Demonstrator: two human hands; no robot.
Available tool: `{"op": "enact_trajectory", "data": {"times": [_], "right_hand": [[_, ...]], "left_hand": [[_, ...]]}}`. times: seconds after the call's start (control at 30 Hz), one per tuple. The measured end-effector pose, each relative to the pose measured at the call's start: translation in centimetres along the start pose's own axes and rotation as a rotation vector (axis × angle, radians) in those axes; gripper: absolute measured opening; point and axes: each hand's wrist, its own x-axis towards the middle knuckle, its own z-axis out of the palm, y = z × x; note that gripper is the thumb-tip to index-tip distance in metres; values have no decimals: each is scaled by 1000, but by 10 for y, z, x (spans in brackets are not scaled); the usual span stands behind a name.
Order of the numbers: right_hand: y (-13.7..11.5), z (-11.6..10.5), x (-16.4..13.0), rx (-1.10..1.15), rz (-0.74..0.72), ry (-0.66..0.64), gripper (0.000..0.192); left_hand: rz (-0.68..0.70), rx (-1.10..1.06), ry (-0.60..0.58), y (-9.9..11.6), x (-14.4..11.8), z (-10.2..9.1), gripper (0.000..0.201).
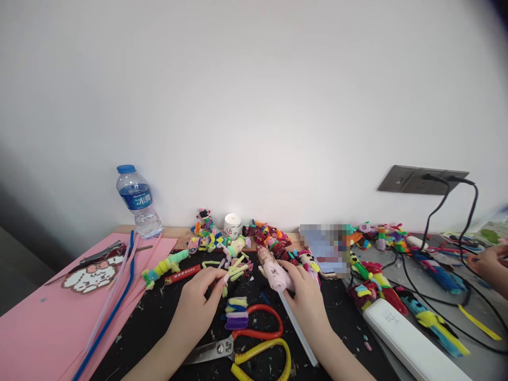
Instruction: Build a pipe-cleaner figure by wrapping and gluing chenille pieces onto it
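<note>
Right now the left hand pinches a small pipe-cleaner piece of pale green and pink strands between thumb and fingertips, low over the dark desk. Just beside it, the right hand is closed around a pink glue gun, whose nozzle points up and left toward the piece; a clear glue stick trails back from the gun along the wrist.

Between the two wrists lie a stack of short folded pipe cleaners and scissors with red and yellow handles. Farther left, a pink sheet carries long pipe cleaners; a water bottle stands behind it by the wall. At the far right edge, another person's hand works near black cables and a white power strip.
</note>
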Motion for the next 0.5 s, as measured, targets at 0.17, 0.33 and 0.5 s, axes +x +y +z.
{"op": "enact_trajectory", "data": {"times": [0.17, 0.33, 0.5], "right_hand": [[-9, -6, 2, 203, -63, 11, 20], [-19, -7, 0, 348, -171, -65, 10], [-17, -5, -1, 356, -214, -87, 16]], "left_hand": [[-1, -4, -8, 0, -1, 0, 17], [12, -27, -28, 4, -2, -1, 17], [36, -50, -60, 7, -3, -1, 19]]}}
